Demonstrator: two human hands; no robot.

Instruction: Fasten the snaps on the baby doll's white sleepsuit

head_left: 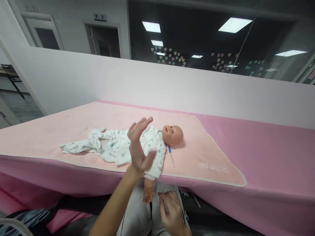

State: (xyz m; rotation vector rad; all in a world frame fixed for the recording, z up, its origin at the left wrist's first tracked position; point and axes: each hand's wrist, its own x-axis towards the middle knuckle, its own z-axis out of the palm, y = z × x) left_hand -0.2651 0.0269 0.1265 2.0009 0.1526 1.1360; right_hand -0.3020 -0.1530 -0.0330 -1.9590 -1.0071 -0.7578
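A baby doll in a white patterned sleepsuit lies on its back, head to the right. My left hand is raised in front of its torso, fingers stretched and thumb apart, with nothing in it. Over the table edge hangs the doll's near arm, just above my lap. Low beside that arm is my right hand, its fingers curled in; whether anything is inside them is hidden. Close to the doll's shoulder lies a slim clear stick with a blue end, its exact kind unclear.
Under the doll is a peach mat with a white border, spread on a pink tablecloth. A white low wall with dark glass above stands behind. Dark fabric and a curved pale tube sit at lower left.
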